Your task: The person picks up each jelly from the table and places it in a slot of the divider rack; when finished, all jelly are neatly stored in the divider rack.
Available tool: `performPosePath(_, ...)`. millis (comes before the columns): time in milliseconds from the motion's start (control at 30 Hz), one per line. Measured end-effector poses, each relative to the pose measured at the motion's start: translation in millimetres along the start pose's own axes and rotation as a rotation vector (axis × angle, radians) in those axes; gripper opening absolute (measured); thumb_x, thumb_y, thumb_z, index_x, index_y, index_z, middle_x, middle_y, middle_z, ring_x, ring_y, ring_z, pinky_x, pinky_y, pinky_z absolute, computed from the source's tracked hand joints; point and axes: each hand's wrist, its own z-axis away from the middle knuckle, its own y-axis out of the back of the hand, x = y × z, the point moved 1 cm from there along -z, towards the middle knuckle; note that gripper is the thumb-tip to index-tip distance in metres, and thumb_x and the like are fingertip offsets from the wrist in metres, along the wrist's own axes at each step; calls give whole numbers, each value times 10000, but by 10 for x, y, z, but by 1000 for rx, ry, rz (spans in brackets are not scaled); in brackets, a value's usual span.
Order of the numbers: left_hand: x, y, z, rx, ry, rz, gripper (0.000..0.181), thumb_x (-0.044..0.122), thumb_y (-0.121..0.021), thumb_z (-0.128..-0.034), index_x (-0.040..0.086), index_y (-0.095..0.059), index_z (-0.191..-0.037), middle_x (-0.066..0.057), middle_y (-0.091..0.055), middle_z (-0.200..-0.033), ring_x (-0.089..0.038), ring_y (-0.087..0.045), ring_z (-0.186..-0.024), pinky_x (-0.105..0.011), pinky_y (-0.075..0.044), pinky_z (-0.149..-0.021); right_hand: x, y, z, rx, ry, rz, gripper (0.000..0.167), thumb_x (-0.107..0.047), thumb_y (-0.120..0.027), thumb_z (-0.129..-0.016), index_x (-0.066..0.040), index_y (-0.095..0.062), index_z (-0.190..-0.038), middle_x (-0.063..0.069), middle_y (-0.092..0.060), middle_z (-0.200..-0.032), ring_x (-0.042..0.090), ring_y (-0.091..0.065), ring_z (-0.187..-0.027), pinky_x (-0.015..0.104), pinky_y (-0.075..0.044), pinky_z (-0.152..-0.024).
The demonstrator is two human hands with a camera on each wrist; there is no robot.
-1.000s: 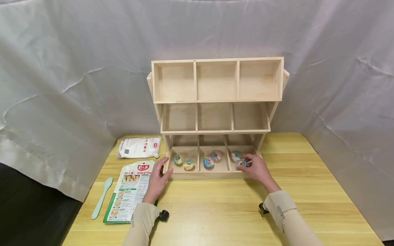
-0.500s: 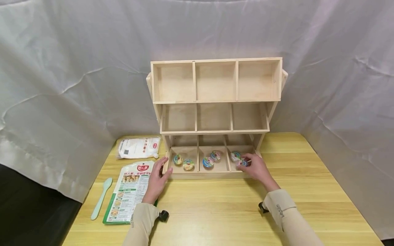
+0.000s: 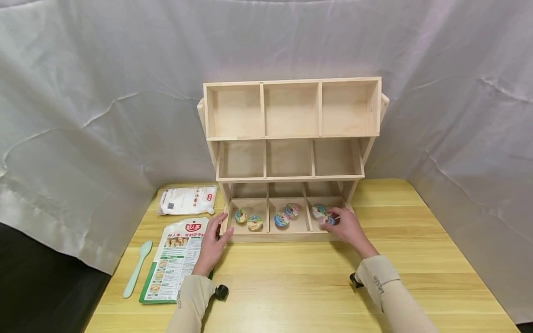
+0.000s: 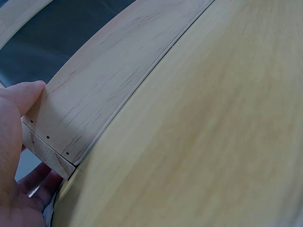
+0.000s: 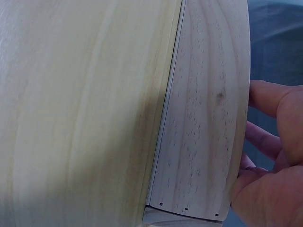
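Note:
A tiered wooden rack [image 3: 294,238] stands at the back of the table, with several small jelly cups in its bottom row. My left hand [image 3: 213,245] grips that row's left front corner; the left wrist view shows the thumb on the upper edge of the front board [image 4: 94,90] and fingers round the side. Inside the bottom right compartment, my right hand [image 3: 349,227] pinches a pink-and-blue jelly cup [image 3: 326,220], partly covered by the fingers. Another jelly cup [image 3: 318,211] lies beside it. In the right wrist view, the front board hides the cup from sight.
Two yellow-lidded cups [image 3: 255,223] lie in the left compartment, two pink-and-blue cups [image 3: 281,219] in the middle one. Left of the rack are a white pouch [image 3: 187,200], a larger printed food pouch [image 3: 176,259] partly under my left forearm, and a pale green spoon [image 3: 138,268].

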Motion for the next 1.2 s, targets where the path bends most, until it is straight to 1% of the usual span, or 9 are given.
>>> performPosePath(200,64,16,13,-6,3,-20,557,147,-644,-1036,-12,-449,-1532,-194,-339,-1637,-405,-322,-1519,-551,-265,-1264,5,0,-12,-2,-2,12,524,-190,-831,-865,79,-656,-1279,216,-691,-1009,329,-676,-938,447,-598,-790)
performPosePath(300,69,20,11,-10,9,-29,561,151,-641,-1039,-12,-442,-1537,-195,-331,-1643,-399,-315,-1525,-540,-262,-1268,10,-4,-23,-3,-4,25,525,-195,-833,-860,75,-658,-1276,218,-688,-1012,324,-669,-935,449,-590,-793)
performPosePath(367,-5,12,-18,-10,18,-37,566,151,-634,-1042,-5,-430,-1547,-192,-315,-1654,-393,-298,-1536,-532,-250,-1274,14,-5,-34,-5,-2,32,525,-196,-837,-857,75,-662,-1271,220,-688,-1010,324,-666,-932,453,-585,-796)
performPosePath(533,-314,-11,-108,6,10,-28,568,217,-648,-1041,84,-445,-1555,-137,-312,-1663,-370,-292,-1542,-539,-240,-1278,31,6,-67,-40,-6,30,554,-209,-846,-849,86,-651,-1275,221,-693,-1014,324,-655,-925,437,-583,-783)
performPosePath(600,-380,-10,-117,9,-5,-26,567,266,-656,-1037,124,-458,-1548,-110,-324,-1657,-358,-305,-1537,-548,-251,-1271,42,8,-77,-57,-13,28,566,-219,-847,-850,88,-647,-1281,215,-694,-1020,322,-653,-932,426,-583,-783)
performPosePath(733,-398,-4,-109,6,-21,-42,574,317,-655,-1034,147,-464,-1547,-94,-335,-1653,-353,-316,-1533,-556,-268,-1259,55,9,-92,-75,-15,23,586,-229,-852,-851,91,-640,-1293,210,-699,-1029,318,-658,-945,421,-588,-794)
performPosePath(867,-395,3,-104,13,-18,-38,586,352,-658,-1029,170,-463,-1551,-73,-335,-1658,-350,-317,-1532,-554,-271,-1257,61,9,-124,-97,-10,-11,617,-218,-856,-854,98,-614,-1325,221,-694,-1072,317,-666,-966,417,-604,-808)
performPosePath(1000,-406,1,-112,14,-15,-37,592,351,-657,-1029,171,-456,-1556,-72,-329,-1661,-353,-315,-1532,-557,-271,-1257,76,22,-154,-130,6,-42,648,-205,-859,-855,109,-583,-1350,227,-679,-1112,319,-666,-979,406,-610,-831)
performPosePath(1200,-412,-8,-121,8,-5,-41,584,346,-654,-1032,169,-459,-1553,-67,-334,-1658,-337,-318,-1534,-539,-275,-1261,77,64,-154,-159,6,-77,652,-174,-868,-845,103,-577,-1358,228,-670,-1144,325,-660,-1000,404,-607,-857)
